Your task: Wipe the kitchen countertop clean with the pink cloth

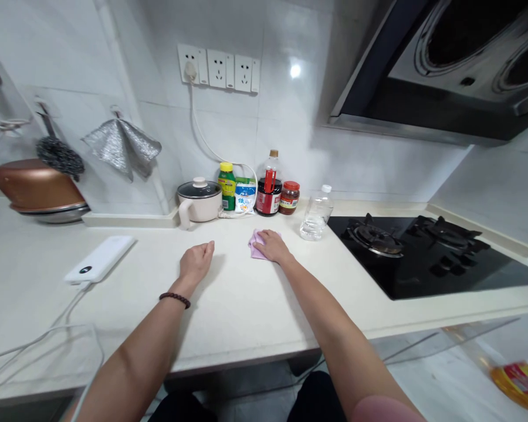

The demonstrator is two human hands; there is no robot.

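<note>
My right hand (270,245) lies flat on a small pink cloth (255,246) on the cream countertop (229,305), fingers pressed down over it. My left hand (196,261) rests on the bare counter a little to the left, fingers curled under in a loose fist with nothing visible in them; a dark bead bracelet (175,299) is on that wrist. Just behind the cloth stand a small white electric pot (199,200), a green bottle (227,186), a white packet (245,195), a dark sauce bottle (269,186) and a red-lidded jar (289,197).
A clear plastic water bottle (317,214) stands beside a black gas hob (426,249) on the right, under a range hood (444,76). A white power bank (100,259) with cables lies at left. A copper pan (37,190), scrubber and hanging grey cloth (122,146) sit at the back left.
</note>
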